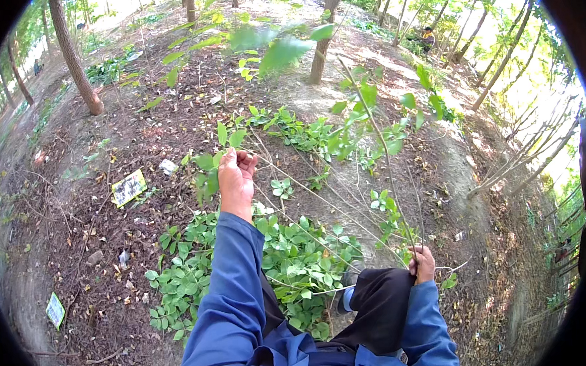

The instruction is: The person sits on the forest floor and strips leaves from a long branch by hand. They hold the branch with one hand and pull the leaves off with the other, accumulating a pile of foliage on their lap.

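My right hand [423, 264] is closed round the lower ends of several thin stems beside my knee. One thicker leafy branch [383, 142] rises from it, its upper leaves blurred. Other slender stems [319, 196] fan out towards the upper left, reaching my left hand [237, 179]. There the thumb and curled fingers pinch a thin leafy shoot [229, 135]; the exact grip is partly hidden by the fingers. Below my left forearm spreads a low patch of green leafy plants [292, 253], with one of my shoes [347, 290] at its right edge.
Tree trunks [75, 55] stand on the slope ahead, another trunk [325, 30] among them. Bare branches [527, 153] lean in at the right. Printed packets [129, 188] and a crumpled white scrap [168, 166] lie on leaf litter. A person [428, 39] is far off, upper right.
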`<state>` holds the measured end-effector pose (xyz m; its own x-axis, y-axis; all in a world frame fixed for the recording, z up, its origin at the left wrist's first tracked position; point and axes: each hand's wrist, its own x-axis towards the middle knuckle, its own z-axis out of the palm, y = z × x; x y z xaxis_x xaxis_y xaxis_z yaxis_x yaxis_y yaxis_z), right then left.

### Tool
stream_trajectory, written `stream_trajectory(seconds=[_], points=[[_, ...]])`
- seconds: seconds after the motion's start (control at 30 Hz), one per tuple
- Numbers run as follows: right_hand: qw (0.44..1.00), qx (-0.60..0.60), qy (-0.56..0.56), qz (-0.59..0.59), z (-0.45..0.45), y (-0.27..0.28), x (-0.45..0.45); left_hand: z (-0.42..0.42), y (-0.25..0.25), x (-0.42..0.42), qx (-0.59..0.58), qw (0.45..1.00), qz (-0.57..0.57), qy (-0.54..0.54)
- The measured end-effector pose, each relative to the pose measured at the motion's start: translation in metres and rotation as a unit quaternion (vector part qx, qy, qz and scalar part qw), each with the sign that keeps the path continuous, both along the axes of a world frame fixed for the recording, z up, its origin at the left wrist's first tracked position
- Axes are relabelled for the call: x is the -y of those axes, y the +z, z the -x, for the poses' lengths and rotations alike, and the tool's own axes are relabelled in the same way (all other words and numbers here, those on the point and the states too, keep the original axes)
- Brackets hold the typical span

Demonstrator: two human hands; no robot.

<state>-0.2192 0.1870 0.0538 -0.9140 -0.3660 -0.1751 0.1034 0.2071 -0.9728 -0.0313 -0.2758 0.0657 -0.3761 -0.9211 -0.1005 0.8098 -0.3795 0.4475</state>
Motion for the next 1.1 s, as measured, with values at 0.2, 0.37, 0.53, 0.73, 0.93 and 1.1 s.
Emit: stream_trajectory(seconds=[0.2,0.37,0.53,0.73,0.93,1.1], points=[[1.0,0.007,0.002,0.001,0.003,-0.004,-0.002,-0.003,-0.002,-0.006,-0.018,0.986,0.067,-0.152],[1.0,0.001,0.004,-0.027,-0.002,0.001,0.004,0.002,0.009,-0.022,-0.01,0.974,0.148,-0.169],[0.997,0.003,0.012,-0.076,-0.001,0.001,0.009,-0.002,0.035,-0.029,-0.062,0.968,0.182,-0.163],[0.994,-0.009,0.057,-0.093,0.002,-0.002,0.008,-0.005,0.069,-0.046,-0.091,0.957,0.233,-0.147],[0.993,-0.006,0.068,-0.097,0.005,-0.004,0.003,-0.012,0.075,-0.058,-0.077,0.956,0.245,-0.144],[0.991,-0.022,0.075,-0.108,0.007,-0.006,0.0,-0.023,0.082,-0.067,-0.152,0.945,0.251,-0.144]])
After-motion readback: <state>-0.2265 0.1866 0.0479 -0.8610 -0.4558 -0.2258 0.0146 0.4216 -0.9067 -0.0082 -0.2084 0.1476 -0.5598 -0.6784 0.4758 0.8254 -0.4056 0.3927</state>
